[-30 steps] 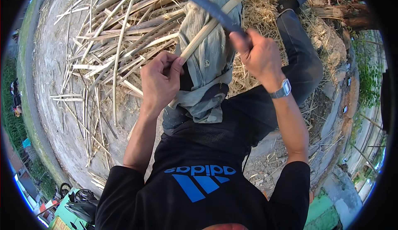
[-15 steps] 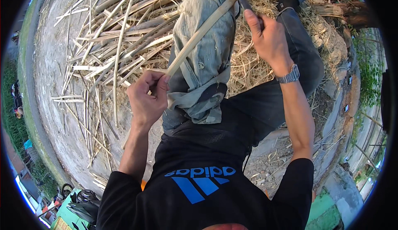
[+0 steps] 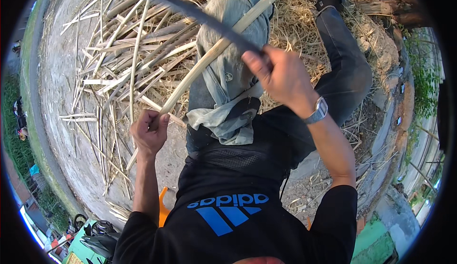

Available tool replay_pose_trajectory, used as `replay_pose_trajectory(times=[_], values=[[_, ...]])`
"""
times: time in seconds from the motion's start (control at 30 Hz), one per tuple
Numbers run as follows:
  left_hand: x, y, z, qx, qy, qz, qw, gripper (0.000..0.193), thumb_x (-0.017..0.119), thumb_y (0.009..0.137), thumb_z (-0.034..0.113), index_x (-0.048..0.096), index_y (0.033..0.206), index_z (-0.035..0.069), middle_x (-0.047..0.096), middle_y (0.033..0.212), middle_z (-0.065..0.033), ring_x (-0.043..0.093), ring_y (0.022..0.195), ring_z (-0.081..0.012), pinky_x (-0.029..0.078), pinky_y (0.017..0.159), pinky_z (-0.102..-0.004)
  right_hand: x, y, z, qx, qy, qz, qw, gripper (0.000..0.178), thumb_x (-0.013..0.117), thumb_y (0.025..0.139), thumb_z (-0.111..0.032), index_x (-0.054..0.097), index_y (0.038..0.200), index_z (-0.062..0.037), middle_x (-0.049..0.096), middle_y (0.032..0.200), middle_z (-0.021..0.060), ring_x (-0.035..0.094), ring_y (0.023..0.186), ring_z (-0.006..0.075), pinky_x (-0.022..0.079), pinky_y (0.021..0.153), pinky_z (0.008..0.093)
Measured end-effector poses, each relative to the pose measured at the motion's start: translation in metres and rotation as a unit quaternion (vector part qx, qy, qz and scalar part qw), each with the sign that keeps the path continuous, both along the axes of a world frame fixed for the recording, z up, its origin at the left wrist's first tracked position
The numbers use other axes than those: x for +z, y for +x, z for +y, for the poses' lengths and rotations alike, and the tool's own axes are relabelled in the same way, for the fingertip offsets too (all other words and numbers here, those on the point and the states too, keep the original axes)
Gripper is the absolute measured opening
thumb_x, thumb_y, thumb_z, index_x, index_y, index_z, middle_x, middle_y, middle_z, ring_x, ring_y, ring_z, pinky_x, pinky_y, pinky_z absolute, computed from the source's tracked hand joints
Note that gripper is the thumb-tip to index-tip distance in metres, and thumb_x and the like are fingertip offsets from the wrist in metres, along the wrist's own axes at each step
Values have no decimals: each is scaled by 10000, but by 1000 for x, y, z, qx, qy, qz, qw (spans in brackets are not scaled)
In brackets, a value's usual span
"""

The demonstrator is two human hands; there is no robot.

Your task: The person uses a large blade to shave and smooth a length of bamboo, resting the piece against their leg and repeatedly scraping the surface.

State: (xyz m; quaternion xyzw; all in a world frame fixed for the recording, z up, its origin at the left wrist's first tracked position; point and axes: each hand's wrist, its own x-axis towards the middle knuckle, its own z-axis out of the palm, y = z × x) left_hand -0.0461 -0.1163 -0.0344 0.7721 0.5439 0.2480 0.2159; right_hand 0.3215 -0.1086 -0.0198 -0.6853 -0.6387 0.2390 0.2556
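A long pale strip of split bamboo or wood (image 3: 202,66) runs slantwise over my raised leg, and my left hand (image 3: 150,129) is closed around its near end. Its far end reaches the top edge of the picture. In my right hand (image 3: 288,80), closed, is the grip of a long dark knife (image 3: 190,11); the hand mostly hides the handle. The blade points far left and crosses above the strip. Whether it touches the strip I cannot tell. Under the strip, a worn grey-green cloth (image 3: 228,78) is wrapped over my leg and knotted or bunched near the lap.
Many split strips (image 3: 138,49) lie heaped on the concrete ground to the left. Curly shavings (image 3: 295,35) cover the ground between my legs. At the right are a log (image 3: 381,8) and a rough stone lump (image 3: 378,49). An orange chair part (image 3: 163,209) shows beside my left arm.
My left hand has moved left and slightly nearer with the strip. The right hand has come nearer and leftward, and the blade has swung across to the left over the strip.
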Motion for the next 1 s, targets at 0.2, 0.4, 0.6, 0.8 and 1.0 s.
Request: replay_pose_trajectory(times=[0.2, 0.4, 0.6, 0.8, 1.0], values=[[-36, -73, -28, 31, 74, 50, 996, 352, 849, 871, 235, 550, 760, 87, 456, 493, -24, 425, 407, -166, 370, 446, -301, -5, 22, 3, -33, 40, -35, 998, 723, 602, 934, -717, 614, 662, -47, 618, 536, 113, 658, 500, 333, 518, 483, 432], [-34, -71, -26, 6, 103, 73, 992, 344, 841, 872, 239, 550, 765, 90, 479, 503, -39, 476, 415, -193, 388, 458, -317, 11, 18, 2, -47, 8, -18, 999, 727, 579, 958, -702, 604, 661, -39, 607, 527, 123, 655, 500, 333, 511, 487, 419], [-59, -163, -48, -6, 121, 138, 983, 346, 777, 925, 284, 547, 768, 80, 488, 553, -62, 496, 442, -235, 387, 457, -339, 0, 11, -9, 17, 30, -77, 996, 673, 586, 983, -649, 603, 699, -40, 568, 509, 105, 614, 473, 319, 483, 472, 411], [-65, -164, -46, -18, 148, 145, 978, 345, 712, 968, 322, 565, 791, 65, 452, 529, -63, 516, 462, -263, 403, 478, -377, 7, 44, 6, -69, 50, -57, 995, 700, 573, 968, -687, 601, 683, -48, 582, 513, 106, 639, 499, 355, 507, 485, 429], [-71, -209, -58, -25, 150, 171, 973, 278, 699, 958, 287, 596, 830, 62, 470, 533, -57, 543, 488, -268, 419, 487, -381, -6, 96, 9, -101, 68, -41, 992, 737, 538, 981, -707, 599, 676, -38, 515, 479, 58, 572, 441, 256, 435, 440, 397]])
